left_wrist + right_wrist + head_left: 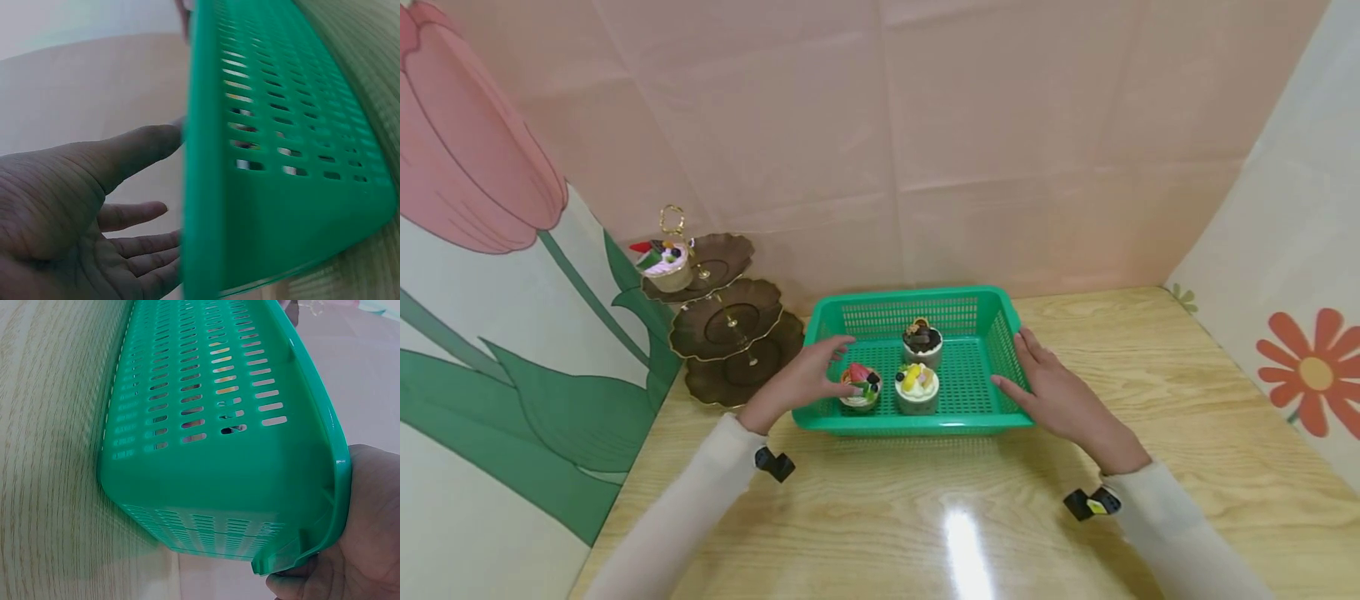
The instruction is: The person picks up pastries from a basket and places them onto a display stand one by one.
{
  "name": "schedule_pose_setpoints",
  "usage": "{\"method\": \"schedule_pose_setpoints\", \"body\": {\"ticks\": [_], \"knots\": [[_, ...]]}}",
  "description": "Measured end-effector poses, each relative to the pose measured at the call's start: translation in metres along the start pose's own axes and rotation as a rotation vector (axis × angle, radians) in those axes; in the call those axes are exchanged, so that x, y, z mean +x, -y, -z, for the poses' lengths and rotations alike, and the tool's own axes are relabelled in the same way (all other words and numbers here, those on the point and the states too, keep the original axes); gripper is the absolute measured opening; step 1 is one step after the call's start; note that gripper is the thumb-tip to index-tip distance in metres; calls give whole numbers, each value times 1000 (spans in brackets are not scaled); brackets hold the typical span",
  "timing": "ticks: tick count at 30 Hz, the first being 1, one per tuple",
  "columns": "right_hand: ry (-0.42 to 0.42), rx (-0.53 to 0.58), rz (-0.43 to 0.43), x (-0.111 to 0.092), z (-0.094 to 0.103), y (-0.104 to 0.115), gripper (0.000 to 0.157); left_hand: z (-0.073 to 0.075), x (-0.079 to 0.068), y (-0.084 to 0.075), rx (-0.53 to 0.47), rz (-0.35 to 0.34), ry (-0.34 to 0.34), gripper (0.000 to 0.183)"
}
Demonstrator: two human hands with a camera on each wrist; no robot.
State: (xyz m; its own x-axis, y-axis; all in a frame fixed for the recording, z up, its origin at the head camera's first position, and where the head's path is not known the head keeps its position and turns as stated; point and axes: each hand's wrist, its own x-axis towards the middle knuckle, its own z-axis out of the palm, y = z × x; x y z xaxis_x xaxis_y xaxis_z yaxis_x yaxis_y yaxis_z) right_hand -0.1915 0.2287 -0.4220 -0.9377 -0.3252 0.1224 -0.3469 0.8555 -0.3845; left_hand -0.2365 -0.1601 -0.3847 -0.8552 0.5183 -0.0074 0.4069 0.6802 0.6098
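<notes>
Three cupcakes (pixel 917 393) sit in the green basket (pixel 917 422) in the head view; the left hand (pixel 808 377) spreads thumb and fingers apart about the strawberry-topped one, seemingly gripping nothing, while the right hand (pixel 1060 398) holds the right rim, likely for steadiness. Left wrist: gaping thumb and fingers, tips partly rim-hidden. Right wrist: fingers bend over the rim.
</notes>
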Motion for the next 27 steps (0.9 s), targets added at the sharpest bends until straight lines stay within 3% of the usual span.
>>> {"method": "schedule_pose_setpoints", "body": {"ticks": [6,11,19,27], "knots": [[-3,1,0,0,1,1,89,-12,7,-1,199,52,19,88],[-15,-5,9,1,1,1,89,-19,8,-3,334,18,-2,79],[-29,-4,23,0,1,2,87,-25,13,3,337,-18,9,50],[-14,-12,15,0,2,3,87,-27,16,4,346,-25,31,50]]}}
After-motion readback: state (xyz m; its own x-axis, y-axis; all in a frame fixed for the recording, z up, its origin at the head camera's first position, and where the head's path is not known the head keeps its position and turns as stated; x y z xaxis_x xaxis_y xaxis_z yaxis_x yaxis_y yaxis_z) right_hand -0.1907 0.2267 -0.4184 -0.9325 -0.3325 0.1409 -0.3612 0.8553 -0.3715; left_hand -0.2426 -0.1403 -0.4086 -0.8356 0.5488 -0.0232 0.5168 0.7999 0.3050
